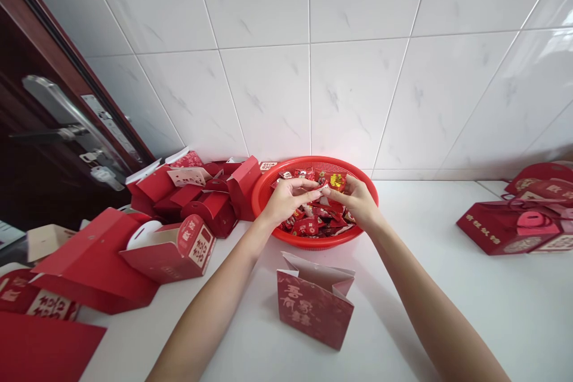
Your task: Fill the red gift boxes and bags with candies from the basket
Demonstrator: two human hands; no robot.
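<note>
Over a red plastic basket [316,243], my left hand [290,198] and my right hand [354,202] meet fingertip to fingertip. Both pinch one small red-and-white wrapped candy [322,187], partly covered by the fingers. Beneath them, many wrapped candies [308,225], mostly red with a gold one, lie in the basket. Between my forearms an open dark red paper gift box [313,310] stands upright on the white tabletop [242,334], its top flaps spread. Neither hand touches that box.
Several opened red gift boxes [172,248] crowd the left side, some against the wall. Closed dark red boxes [510,227] with pink ribbon sit at the far right. White tiles [268,95] rise behind the basket; a dark door with a metal handle [71,113] is at left.
</note>
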